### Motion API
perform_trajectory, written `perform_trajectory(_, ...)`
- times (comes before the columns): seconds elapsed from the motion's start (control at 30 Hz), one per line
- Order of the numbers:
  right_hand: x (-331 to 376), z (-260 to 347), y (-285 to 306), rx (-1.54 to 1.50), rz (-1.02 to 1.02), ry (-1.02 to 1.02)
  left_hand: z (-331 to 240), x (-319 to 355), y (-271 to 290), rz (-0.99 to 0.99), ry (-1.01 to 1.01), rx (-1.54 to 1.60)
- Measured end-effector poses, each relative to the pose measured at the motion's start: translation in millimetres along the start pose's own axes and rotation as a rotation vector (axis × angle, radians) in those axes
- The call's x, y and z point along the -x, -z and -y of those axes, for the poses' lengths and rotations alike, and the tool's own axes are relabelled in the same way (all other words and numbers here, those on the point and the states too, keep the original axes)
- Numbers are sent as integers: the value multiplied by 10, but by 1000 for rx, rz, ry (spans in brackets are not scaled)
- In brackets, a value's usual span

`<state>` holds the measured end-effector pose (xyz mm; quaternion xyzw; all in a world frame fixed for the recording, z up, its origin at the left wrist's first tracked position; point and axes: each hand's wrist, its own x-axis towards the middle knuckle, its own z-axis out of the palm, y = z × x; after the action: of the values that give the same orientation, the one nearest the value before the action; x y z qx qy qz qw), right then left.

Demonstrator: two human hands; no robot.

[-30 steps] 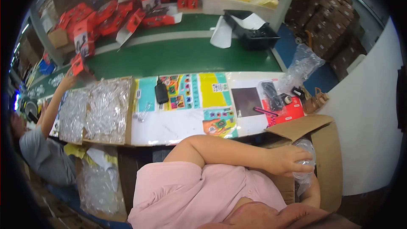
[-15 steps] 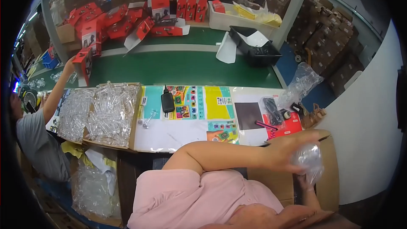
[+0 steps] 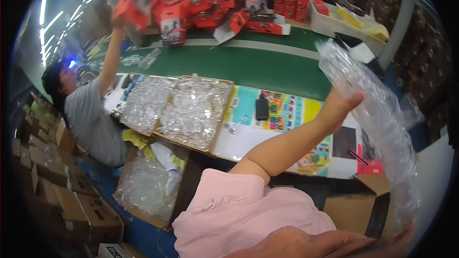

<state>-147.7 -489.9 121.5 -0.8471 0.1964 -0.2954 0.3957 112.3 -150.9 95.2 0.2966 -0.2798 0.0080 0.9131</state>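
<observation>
A long clear plastic bag, wrinkled and shiny, stretches from the upper right down to the lower right. My left hand is closed on its upper part, thumb showing, with the arm raised over the table. At the bag's lower end is my right hand, blurred and partly covered by the plastic; it seems to grip that end. Whether anything lies inside the bag I cannot make out. Below the bag stands an open cardboard box.
Shallow cartons of clear plastic pieces sit on the worktable, near a black device. Red boxes pile up beyond the green conveyor. At left, a co-worker lifts a red box. A carton of clear plastic stands below.
My left hand has risen up and away from my right hand, and the bunched bag is now drawn out long. The view has swung left. The co-worker's red box is higher.
</observation>
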Motion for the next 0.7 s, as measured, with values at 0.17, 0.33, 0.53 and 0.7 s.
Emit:
perform_trajectory(0.17,-720,195,-1037,-610,445,-159,-1059,-120,48,4,-294,-305)
perform_trajectory(0.33,-917,551,-3155,-728,937,-626,-1731,-255,292,77,-373,-749)
perform_trajectory(0.53,-416,238,-4679,-701,1039,-753,-1637,-652,503,146,-366,-1387)
perform_trajectory(0.7,-915,159,-4607,512,927,492,-1354,-909,790,155,-224,-1163)
